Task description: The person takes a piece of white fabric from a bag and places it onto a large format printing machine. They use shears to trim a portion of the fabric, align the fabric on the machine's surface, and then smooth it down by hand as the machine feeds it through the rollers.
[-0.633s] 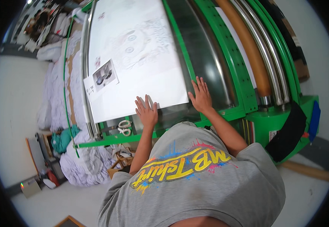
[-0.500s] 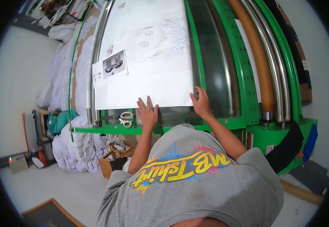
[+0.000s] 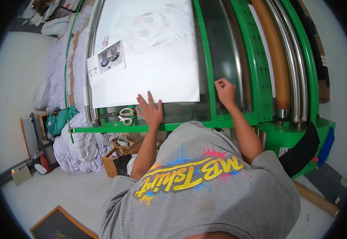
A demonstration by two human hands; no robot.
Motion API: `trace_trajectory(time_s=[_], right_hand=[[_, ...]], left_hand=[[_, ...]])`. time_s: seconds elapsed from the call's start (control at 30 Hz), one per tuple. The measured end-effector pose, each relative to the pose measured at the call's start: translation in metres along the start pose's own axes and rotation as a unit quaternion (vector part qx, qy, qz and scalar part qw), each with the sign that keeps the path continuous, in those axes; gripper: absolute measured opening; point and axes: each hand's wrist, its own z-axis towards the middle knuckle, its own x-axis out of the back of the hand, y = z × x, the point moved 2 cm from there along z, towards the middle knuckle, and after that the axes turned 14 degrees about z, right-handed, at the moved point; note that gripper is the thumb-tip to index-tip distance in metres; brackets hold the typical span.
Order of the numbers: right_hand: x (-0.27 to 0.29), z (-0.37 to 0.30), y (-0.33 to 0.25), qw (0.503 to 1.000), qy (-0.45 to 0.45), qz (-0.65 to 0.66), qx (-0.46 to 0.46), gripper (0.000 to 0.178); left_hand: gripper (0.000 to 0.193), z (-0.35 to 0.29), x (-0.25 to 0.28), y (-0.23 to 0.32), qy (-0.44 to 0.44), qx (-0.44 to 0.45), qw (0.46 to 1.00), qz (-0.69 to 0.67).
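Observation:
A large white sheet of paper (image 3: pixel 161 75) with a faint printed cartoon figure lies on the bed of a green machine. My left hand (image 3: pixel 151 113) rests on its near edge, palm down with fingers spread. To the right of the sheet, my right hand (image 3: pixel 226 92) is closed beside a green bar (image 3: pixel 209 65), over the dark panel; whatever its curled fingers may hold is hidden. A smaller sheet with a photo (image 3: pixel 111 58) lies on the paper's left side. White-handled scissors (image 3: pixel 126 116) lie left of my left hand.
A green frame rail (image 3: pixel 137 129) runs along the near side. Metal rollers (image 3: pixel 291 75) and a brown roll (image 3: pixel 275 59) stand at the right. White fabric piles (image 3: pixel 79 149) and a wooden crate (image 3: pixel 110 162) are at the left. A dark framed board (image 3: pixel 60 225) is on the floor.
My right hand has left the sheet's right corner, moved right and up, and its fingers have curled in. The left hand stays at the near edge. The view has shifted slightly.

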Motion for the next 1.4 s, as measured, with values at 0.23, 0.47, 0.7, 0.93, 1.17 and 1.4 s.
trace_trajectory(time_s=[0.23,0.47,0.7,0.93,1.17,1.4], right_hand=[[0.094,-0.012,0.041,0.963,0.117,-0.167,0.179,0.021],[0.085,-0.01,0.04,0.934,0.124,-0.248,0.224,0.027],[0.087,-0.009,0.047,0.931,0.119,-0.281,0.201,0.03],[0.078,0.024,0.002,0.93,0.084,-0.307,0.184,0.053],[0.059,0.052,0.018,0.913,0.041,-0.368,0.169,0.069],[0.066,0.053,0.019,0.945,0.103,-0.236,0.199,0.055]], left_hand=[[0.083,0.001,-0.005,-0.003,-0.009,0.003,1.0,0.013],[0.08,0.003,-0.006,-0.005,0.0,-0.006,1.0,0.026],[0.08,0.005,-0.006,0.0,0.003,-0.012,1.0,0.021],[0.079,0.003,-0.004,-0.002,0.005,-0.014,1.0,0.018],[0.081,0.004,-0.006,-0.002,-0.001,-0.01,0.999,0.042],[0.08,0.004,-0.006,-0.004,-0.002,-0.008,1.0,0.023]])
